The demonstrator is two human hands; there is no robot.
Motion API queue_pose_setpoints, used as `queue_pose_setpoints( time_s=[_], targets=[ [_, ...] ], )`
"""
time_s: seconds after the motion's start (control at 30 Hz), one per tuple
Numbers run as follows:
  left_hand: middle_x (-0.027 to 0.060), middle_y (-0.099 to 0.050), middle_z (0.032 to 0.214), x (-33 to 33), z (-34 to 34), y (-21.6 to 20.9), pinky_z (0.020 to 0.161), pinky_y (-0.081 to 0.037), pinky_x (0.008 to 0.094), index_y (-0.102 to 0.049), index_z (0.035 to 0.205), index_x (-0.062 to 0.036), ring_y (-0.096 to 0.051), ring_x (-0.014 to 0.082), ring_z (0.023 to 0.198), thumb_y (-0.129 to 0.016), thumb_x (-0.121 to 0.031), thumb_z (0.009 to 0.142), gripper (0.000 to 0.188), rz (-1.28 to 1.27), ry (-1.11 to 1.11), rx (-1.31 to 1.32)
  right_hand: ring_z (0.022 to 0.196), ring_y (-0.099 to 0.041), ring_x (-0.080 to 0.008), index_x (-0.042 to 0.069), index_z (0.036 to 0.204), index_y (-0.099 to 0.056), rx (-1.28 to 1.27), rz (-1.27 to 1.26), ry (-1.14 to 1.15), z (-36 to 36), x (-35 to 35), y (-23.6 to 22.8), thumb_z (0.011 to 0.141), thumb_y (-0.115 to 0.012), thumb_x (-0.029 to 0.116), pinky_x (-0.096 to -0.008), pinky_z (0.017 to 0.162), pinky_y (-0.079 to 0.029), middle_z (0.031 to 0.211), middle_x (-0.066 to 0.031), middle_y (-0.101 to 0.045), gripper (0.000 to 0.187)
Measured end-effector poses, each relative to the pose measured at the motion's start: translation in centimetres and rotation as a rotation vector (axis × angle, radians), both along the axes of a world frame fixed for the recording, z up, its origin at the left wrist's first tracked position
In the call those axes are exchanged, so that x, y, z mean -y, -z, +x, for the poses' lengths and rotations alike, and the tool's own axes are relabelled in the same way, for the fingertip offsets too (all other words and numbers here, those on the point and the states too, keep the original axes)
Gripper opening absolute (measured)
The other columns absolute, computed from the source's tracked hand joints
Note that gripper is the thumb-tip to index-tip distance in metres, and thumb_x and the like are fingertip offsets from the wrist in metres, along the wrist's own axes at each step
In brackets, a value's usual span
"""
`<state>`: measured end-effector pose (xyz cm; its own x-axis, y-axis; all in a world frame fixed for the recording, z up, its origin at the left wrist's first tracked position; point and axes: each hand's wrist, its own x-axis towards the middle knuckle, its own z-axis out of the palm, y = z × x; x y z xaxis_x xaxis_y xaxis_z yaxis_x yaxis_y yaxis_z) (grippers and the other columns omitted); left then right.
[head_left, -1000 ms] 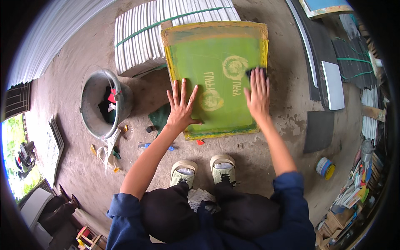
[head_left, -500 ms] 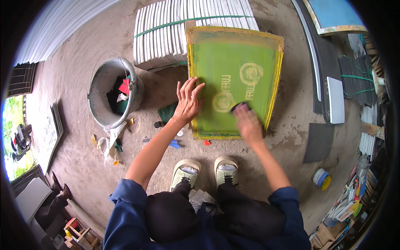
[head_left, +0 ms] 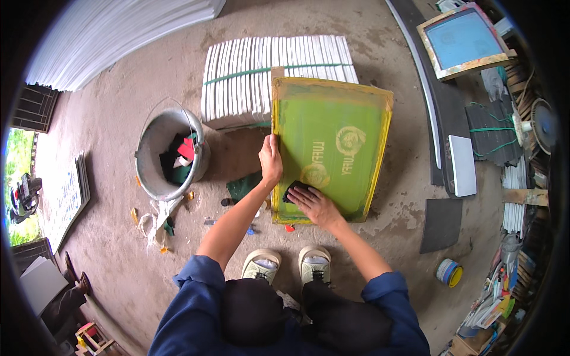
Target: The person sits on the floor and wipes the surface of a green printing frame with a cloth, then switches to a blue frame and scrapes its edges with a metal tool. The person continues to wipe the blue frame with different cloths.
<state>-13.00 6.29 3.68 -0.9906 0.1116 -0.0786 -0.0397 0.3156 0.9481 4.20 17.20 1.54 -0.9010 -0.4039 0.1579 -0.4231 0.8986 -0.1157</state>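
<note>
A screen printing frame (head_left: 309, 121) with green mesh and yellow-stained edges leans against a bundled stack, its low end near my feet. Pale round designs with lettering show on the mesh. My left hand (head_left: 271, 161) is closed on the frame's left edge, thumb along the rim. With fingers extended, my right hand (head_left: 319, 207) presses a black cloth (head_left: 293, 191) onto the lower left of the mesh, just below one of the round designs. Part of the cloth is hidden under the fingers.
Behind the frame stands a strapped stack of white boards (head_left: 249, 89). To the left is a grey bucket (head_left: 144, 163) with colored scraps inside; more scraps lie around it. A blue-mesh frame (head_left: 466, 41), dark sheets (head_left: 440, 225) and a paint can (head_left: 449, 272) are on the right.
My right hand has moved the cloth left and down across the mesh. My left hand has gone from resting over the frame's left edge to gripping it. The head view has shifted.
</note>
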Motion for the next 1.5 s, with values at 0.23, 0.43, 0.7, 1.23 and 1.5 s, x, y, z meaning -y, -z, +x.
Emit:
queue_pose_setpoints(
  time_s=[0.23, 0.43, 0.7, 1.23, 1.5],
  targets=[
    [0.0251, -0.058, 0.078, -5.2, 2.0, -8.5, 0.065, -0.043, 0.0465, -0.051, 0.105, -0.0026, -0.056, 0.0456, 0.075, -0.035, -0.025, 0.098, 0.028, 0.119, 0.245, -0.29, 0.139, -0.025, -0.0193, 0.015, 0.145, -0.028, -0.472, -0.04, 0.308, -8.5, -7.5, -12.3, 0.089, -0.05, 0.015, -0.0408, 0.113, -0.023, 0.152, -0.0008, -0.025, 0.06],
    [0.0254, -0.057, 0.079, -4.5, 3.9, -9.0, 0.065, -0.043, 0.0481, -0.05, 0.109, -0.005, -0.055, 0.0459, 0.074, -0.037, -0.03, 0.097, 0.03, 0.175, 0.3, -0.486, 0.13, -0.038, -0.0275, 0.007, 0.14, -0.037, -0.711, 0.039, 0.51, -6.1, -10.7, -23.1, 0.093, -0.05, 0.018, -0.0448, 0.106, -0.03, 0.141, -0.0103, -0.041, 0.05],
    [0.0245, -0.052, 0.121, -2.7, 4.1, -15.8, 0.089, -0.041, 0.0403, -0.026, 0.141, -0.0111, -0.055, 0.0324, 0.104, -0.035, -0.046, 0.096, 0.058, 0.532, 0.311, -0.473, 0.119, -0.051, -0.0255, 0.003, 0.125, -0.053, -0.701, -0.03, 0.404, -3.8, -5.8, -24.0, 0.082, -0.057, -0.006, -0.0389, 0.105, -0.041, 0.124, -0.0117, -0.057, 0.044],
    [0.0072, -0.046, 0.105, 0.8, 2.7, -21.0, 0.094, -0.034, 0.0285, -0.038, 0.113, -0.0051, -0.043, 0.0152, 0.099, -0.038, -0.015, 0.1, 0.017, 0.603, 0.449, -0.17, 0.13, -0.039, -0.0264, 0.002, 0.131, -0.045, -0.454, 0.097, 0.804, 3.8, -5.0, -26.7, 0.077, -0.048, -0.019, -0.0424, 0.115, -0.023, 0.138, -0.0133, -0.043, 0.058],
    [0.0075, -0.045, 0.102, 0.7, 3.0, -18.9, 0.09, -0.035, 0.0279, -0.036, 0.108, -0.0048, -0.042, 0.0151, 0.094, -0.041, -0.014, 0.099, 0.014, 0.583, 0.436, -0.229, 0.129, -0.041, -0.0278, 0.007, 0.126, -0.053, -0.45, 0.201, 0.344, 2.1, -5.4, -26.7, 0.078, -0.049, -0.018, -0.035, 0.112, -0.031, 0.134, -0.0114, -0.047, 0.054]
  ],
)
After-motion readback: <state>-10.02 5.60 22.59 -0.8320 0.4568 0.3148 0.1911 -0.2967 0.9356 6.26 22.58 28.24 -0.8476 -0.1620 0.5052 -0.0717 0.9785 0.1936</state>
